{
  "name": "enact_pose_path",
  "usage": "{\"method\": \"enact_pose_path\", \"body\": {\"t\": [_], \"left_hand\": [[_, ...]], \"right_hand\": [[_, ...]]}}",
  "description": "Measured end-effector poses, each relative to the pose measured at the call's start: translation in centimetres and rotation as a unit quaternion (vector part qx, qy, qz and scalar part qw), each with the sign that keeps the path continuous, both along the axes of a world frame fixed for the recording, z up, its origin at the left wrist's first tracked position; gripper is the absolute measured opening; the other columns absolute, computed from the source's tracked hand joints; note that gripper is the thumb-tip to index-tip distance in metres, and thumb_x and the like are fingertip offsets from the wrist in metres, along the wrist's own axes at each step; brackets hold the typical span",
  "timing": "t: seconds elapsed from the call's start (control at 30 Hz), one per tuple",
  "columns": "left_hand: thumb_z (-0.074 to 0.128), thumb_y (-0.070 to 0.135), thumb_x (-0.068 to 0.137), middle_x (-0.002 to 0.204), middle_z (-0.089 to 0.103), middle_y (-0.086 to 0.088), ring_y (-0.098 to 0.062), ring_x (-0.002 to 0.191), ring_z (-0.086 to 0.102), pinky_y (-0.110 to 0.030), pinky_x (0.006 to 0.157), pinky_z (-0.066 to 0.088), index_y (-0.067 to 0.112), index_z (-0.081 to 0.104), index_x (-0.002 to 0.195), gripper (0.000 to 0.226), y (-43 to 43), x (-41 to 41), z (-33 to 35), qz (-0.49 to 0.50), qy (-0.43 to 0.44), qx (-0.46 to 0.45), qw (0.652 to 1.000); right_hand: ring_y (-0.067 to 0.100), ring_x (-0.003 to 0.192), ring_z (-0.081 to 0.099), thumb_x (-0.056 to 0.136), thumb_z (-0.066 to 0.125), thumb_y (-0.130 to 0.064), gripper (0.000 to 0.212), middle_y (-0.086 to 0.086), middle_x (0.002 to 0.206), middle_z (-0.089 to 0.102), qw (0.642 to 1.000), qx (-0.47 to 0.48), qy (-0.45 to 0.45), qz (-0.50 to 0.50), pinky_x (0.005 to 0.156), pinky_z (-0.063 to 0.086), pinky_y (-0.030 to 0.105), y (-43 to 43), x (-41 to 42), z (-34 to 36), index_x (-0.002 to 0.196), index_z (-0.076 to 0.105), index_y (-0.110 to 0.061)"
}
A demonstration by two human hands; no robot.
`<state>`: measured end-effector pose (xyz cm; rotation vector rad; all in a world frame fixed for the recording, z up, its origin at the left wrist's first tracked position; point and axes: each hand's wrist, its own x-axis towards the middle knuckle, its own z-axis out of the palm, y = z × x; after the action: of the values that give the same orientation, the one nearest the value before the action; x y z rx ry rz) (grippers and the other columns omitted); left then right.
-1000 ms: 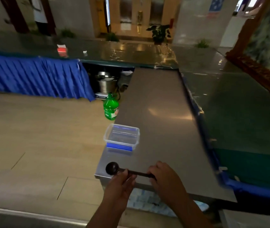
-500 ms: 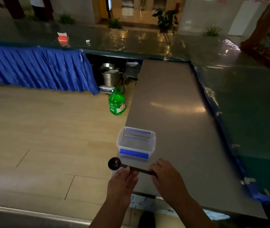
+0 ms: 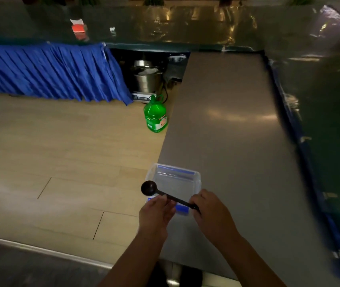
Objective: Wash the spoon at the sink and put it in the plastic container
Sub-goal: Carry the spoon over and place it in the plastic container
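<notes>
A dark round-bowled spoon (image 3: 149, 187) is held level between both hands, its bowl to the left over the near-left corner of a clear plastic container (image 3: 177, 179) with blue clips. My left hand (image 3: 154, 216) pinches the shaft near the bowl. My right hand (image 3: 212, 216) grips the handle's end. The container stands empty at the left edge of a grey steel counter (image 3: 227, 131). No sink is in view.
A green jug (image 3: 155, 114) stands on the wooden floor by the counter's left edge. Steel pots (image 3: 147, 78) sit under a far counter with a blue skirt (image 3: 47, 73). A green-covered table (image 3: 330, 112) runs along the right.
Both hands have carried the spoon forward; its bowl now overlaps the container's near corner. The container appears closer and lower in view as I have stepped in.
</notes>
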<state>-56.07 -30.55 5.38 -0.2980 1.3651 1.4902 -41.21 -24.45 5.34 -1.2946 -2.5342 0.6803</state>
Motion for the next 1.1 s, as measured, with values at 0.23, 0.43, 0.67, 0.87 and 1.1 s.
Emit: {"method": "enact_pose_path", "body": {"t": [0.23,0.43,0.67,0.87,1.1], "left_hand": [[0.058,0.008,0.093,0.098,0.077,-0.017,-0.029,0.090,0.075,-0.031,0.060,0.061,0.001,0.064,0.115,0.024,2.8,-2.0,-2.1,-0.040,-0.050,-0.001,0.998],[0.057,0.007,0.093,0.109,0.073,-0.022,-0.033,0.097,0.073,-0.035,0.067,0.063,-0.001,0.058,0.125,0.034,4.7,-3.9,-3.8,-0.060,-0.099,-0.042,0.992],[0.050,0.009,0.097,0.123,0.063,-0.024,-0.035,0.110,0.065,-0.038,0.079,0.057,-0.002,0.048,0.136,0.041,6.7,-5.4,-4.7,-0.079,-0.102,-0.053,0.990],[0.050,0.011,0.097,0.125,0.062,-0.024,-0.036,0.112,0.063,-0.039,0.082,0.056,-0.003,0.052,0.132,0.038,7.7,-6.1,-5.6,-0.079,-0.126,-0.071,0.986],[0.048,0.011,0.097,0.135,0.057,-0.022,-0.037,0.126,0.055,-0.047,0.108,0.044,-0.003,0.048,0.135,0.040,8.9,-6.4,-5.7,-0.094,-0.154,-0.081,0.980]], "right_hand": [[0.010,0.095,0.054,0.091,0.060,-0.023,0.011,-0.004,0.105,0.061,0.998,-0.035,-0.043,-0.016,0.078,0.044,0.016,3.3,-1.5,-2.1,0.101,0.063,-0.023],[0.009,0.096,0.054,0.091,0.060,-0.027,0.013,-0.004,0.108,0.060,0.993,-0.063,-0.097,-0.030,0.083,0.050,0.021,4.4,-3.5,-4.4,0.104,0.061,-0.025],[0.010,0.094,0.055,0.089,0.062,-0.027,0.017,-0.004,0.107,0.060,0.987,-0.073,-0.134,-0.043,0.077,0.047,0.020,5.1,-5.2,-6.2,0.106,0.060,-0.025],[0.014,0.099,0.058,0.089,0.062,-0.033,0.024,-0.001,0.113,0.060,0.981,-0.077,-0.169,-0.049,0.081,0.053,0.026,5.6,-6.4,-6.9,0.112,0.059,-0.024],[0.015,0.105,0.057,0.092,0.059,-0.031,0.027,-0.001,0.118,0.058,0.979,-0.097,-0.173,-0.041,0.086,0.053,0.028,6.3,-6.8,-7.7,0.118,0.056,-0.023]]}}
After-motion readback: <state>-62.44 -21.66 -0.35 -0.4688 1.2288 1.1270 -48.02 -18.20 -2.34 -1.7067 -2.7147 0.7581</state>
